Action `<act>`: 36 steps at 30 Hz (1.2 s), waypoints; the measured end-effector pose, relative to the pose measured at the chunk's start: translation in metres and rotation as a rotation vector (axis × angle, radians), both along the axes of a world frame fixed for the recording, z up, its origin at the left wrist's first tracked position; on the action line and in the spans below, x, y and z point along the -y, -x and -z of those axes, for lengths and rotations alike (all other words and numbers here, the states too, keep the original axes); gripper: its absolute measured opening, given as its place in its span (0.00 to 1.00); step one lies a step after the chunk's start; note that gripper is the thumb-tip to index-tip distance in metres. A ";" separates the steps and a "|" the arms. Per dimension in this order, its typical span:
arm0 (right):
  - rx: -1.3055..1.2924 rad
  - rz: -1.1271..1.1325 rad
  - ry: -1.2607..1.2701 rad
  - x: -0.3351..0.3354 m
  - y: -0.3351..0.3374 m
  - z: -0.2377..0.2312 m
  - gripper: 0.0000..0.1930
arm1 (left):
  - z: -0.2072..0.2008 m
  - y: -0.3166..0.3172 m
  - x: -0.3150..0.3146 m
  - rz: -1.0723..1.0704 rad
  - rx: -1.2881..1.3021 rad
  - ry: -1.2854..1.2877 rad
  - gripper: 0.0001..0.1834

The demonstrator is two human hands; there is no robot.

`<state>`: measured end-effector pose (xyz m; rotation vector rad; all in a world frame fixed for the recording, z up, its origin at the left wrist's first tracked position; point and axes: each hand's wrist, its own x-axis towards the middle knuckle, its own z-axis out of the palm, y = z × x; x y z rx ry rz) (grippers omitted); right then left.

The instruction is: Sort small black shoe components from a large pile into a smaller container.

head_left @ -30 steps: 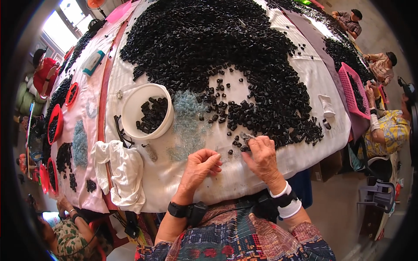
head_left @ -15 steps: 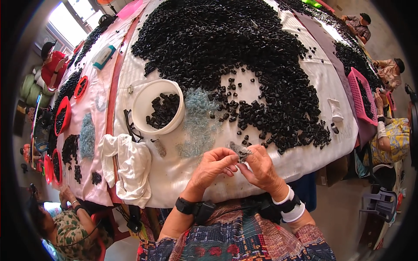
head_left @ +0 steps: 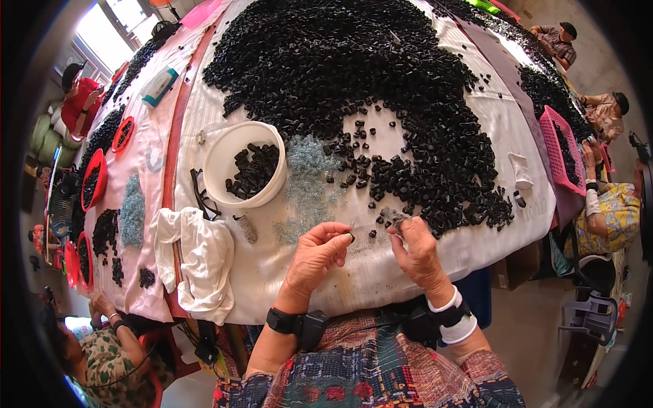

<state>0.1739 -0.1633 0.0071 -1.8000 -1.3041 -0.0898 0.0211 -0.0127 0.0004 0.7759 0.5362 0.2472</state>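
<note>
My left hand (head_left: 314,257) pinches a small black part (head_left: 351,236) between thumb and fingertips, just above the near part of the white tablecloth (head_left: 326,285). To its right, my right hand (head_left: 420,255) holds a grey, rough-looking wad (head_left: 392,217) at its fingertips; its exact kind I cannot make out. The two hands are apart. Beyond them spreads a large heap of small black parts (head_left: 326,61), with loose ones close to the right hand. A pile of tiny pale-blue translucent pieces (head_left: 309,177) lies beyond the left hand.
Left of the blue pile stands a white bucket (head_left: 216,166) partly filled with black parts. Near it are dark-framed glasses (head_left: 199,190) and a crumpled white cloth (head_left: 197,262). A pink basket (head_left: 556,153) stands at the right. Several people sit around neighbouring tables.
My hands have separated, the left moving slightly left and the right moving right with the grey wad. The black part now shows in my left fingertips.
</note>
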 end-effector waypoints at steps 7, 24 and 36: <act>0.228 -0.116 0.130 -0.003 0.006 0.016 0.12 | -0.003 0.001 0.000 -0.006 -0.095 0.033 0.07; -0.798 -0.063 -0.179 -0.017 0.029 -0.013 0.18 | -0.008 -0.009 0.015 0.064 -0.068 0.005 0.10; -0.631 -0.074 -0.120 -0.013 0.030 -0.001 0.18 | -0.008 -0.010 0.020 0.042 -0.043 -0.125 0.09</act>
